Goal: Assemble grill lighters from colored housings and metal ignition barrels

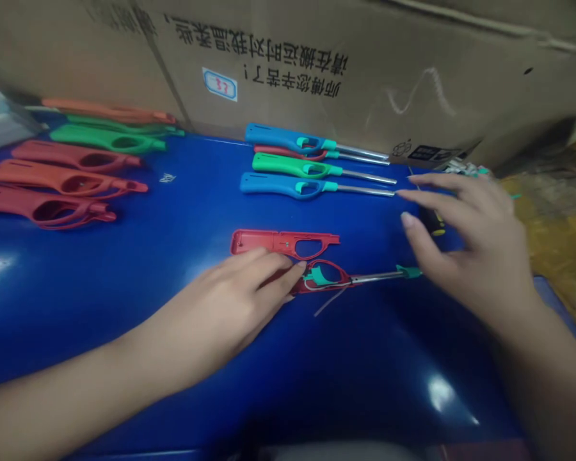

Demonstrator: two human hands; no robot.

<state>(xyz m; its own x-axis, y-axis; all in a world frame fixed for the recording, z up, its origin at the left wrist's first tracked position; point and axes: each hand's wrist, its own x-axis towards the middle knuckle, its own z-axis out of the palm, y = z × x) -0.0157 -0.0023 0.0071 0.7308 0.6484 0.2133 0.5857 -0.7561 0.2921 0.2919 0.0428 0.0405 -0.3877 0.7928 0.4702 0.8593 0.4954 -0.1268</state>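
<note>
My left hand [235, 301] lies flat, its fingertips on an open red lighter body [324, 282] holding a teal trigger, a thin wire and a metal tube [377, 277] with a teal end. Just above that body lies an empty red half-shell [283, 242], touching my left fingers. My right hand [465, 243] hovers to the right with its fingers apart, holding nothing. A dark handle with a yellow band [434, 222], perhaps a screwdriver's, sits partly hidden behind those fingers.
Along the back of the blue table [125, 333] lie several blue, green and red assembled lighters [317, 163] and several red and green handle shells [62, 173]. A printed cardboard box [269, 64] forms the back wall. Small parts [463, 168] and yellow plastic [557, 237] lie at the right.
</note>
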